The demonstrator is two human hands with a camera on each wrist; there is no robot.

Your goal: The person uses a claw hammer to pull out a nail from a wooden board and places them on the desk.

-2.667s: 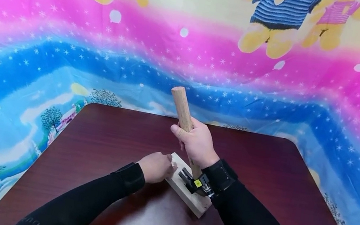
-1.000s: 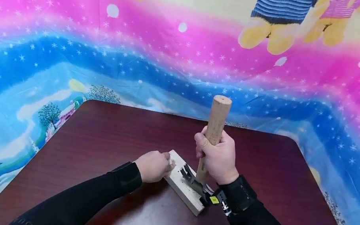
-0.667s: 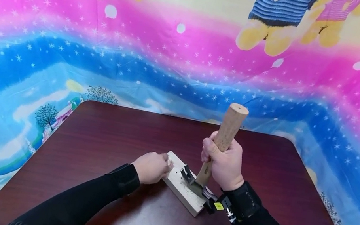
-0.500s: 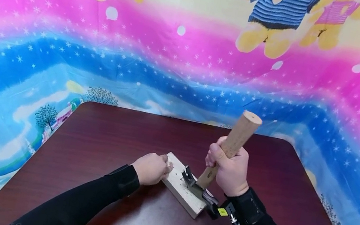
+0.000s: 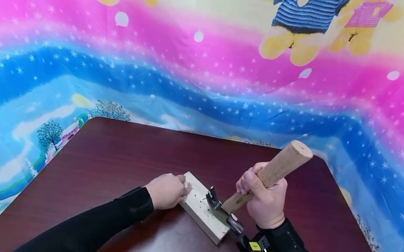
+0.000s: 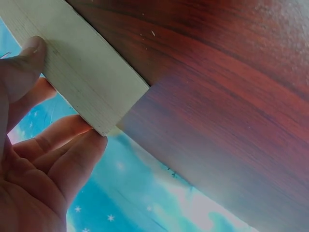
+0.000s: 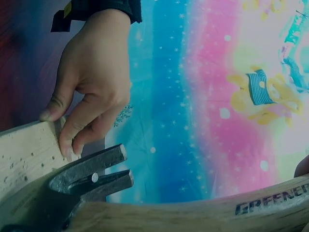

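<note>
A pale wooden block (image 5: 195, 217) lies slanted on the table, with several small holes dotting its top in the right wrist view. My left hand (image 5: 165, 190) grips the block's far end, the thumb (image 6: 34, 50) on one face and fingers along its edges. In my right hand (image 5: 264, 198) is a claw hammer (image 5: 280, 164), held by its wooden handle. The handle leans to the right, and the hammer's dark head (image 5: 217, 210) rests over the block. A nail's round head (image 7: 94, 177) shows between the two claw prongs.
The dark red-brown table (image 5: 133, 145) reaches out around the block. Behind and beside it hangs a cloth backdrop (image 5: 212, 65) printed with snowflakes, trees and bears. Small pale crumbs (image 6: 153, 33) lie on the table.
The hammer handle has swung from leaning left, through upright, to leaning well right, and my right hand has moved right with it. My left hand keeps its grip on the block.
</note>
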